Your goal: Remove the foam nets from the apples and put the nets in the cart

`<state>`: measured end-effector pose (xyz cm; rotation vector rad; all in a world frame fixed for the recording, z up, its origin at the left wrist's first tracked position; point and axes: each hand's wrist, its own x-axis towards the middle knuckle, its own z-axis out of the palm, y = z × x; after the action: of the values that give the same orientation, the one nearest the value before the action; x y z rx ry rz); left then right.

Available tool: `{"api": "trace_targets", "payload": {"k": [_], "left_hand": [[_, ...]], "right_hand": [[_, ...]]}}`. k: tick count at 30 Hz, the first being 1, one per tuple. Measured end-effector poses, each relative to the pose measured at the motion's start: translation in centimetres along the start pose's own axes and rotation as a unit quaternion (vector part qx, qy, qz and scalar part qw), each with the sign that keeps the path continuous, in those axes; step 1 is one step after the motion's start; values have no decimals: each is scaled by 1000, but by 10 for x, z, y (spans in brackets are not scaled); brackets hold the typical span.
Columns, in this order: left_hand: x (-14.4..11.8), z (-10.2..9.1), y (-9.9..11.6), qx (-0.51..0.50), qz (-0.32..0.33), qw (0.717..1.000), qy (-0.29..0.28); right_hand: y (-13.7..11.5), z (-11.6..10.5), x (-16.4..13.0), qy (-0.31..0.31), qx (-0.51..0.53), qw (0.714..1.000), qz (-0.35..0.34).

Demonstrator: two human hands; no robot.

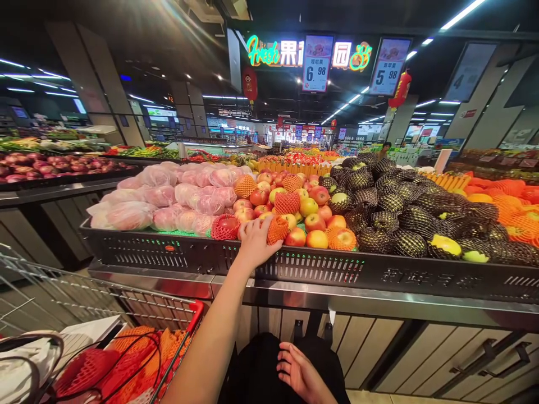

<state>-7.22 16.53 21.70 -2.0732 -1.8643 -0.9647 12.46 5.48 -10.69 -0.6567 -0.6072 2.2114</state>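
At the front of the fruit display, my left hand (257,241) is closed around an apple in an orange foam net (278,229). The thumb lies along its lower front, and the palm hides part of it. Touching distance to the left is an apple in a red foam net (224,226). Bare red-and-yellow apples (295,237) are heaped behind and to the right. Low in front of my body, my right hand (300,367) hangs with loosely bent fingers apart and nothing in it.
A black slotted crate edge (303,265) runs along the front. Bagged pink fruit (130,215) lies left, dark-netted green fruit (408,244) right. At lower left stands a shopping cart (196,314) with a white bag (17,365) and red and orange foam nets (138,348).
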Motion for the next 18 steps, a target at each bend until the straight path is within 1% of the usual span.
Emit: {"api": "trace_targets", "payload": {"k": [5,7,9,11,13,14,16,17,18], "left_hand": [[1,14,-6,-47,16,999,18],[-1,16,-5,-49,18,998,39],[-3,15,-5,-42,22,996,73],[-2,12,-6,-35,37,992,116],[4,5,-10,-33,36,982,181],[11,0,-12,-40,20,974,222],[32,-12,-17,-77,-34,951,298],[45,-17,-19,-104,-65,937,326],[61,-22,-20,-130,-98,925,342]], "right_hand": [[-3,3,-2,5,-6,1000,-1],[-4,5,-4,11,-9,1000,1],[-5,8,-6,16,-10,1000,1],[-6,9,-6,16,-10,1000,2],[-6,9,-5,17,-10,1000,6],[-6,8,-3,19,-9,1000,10],[-4,2,2,20,-10,999,23],[-1,-2,6,19,-12,999,28],[2,-7,10,16,-15,999,32]]}}
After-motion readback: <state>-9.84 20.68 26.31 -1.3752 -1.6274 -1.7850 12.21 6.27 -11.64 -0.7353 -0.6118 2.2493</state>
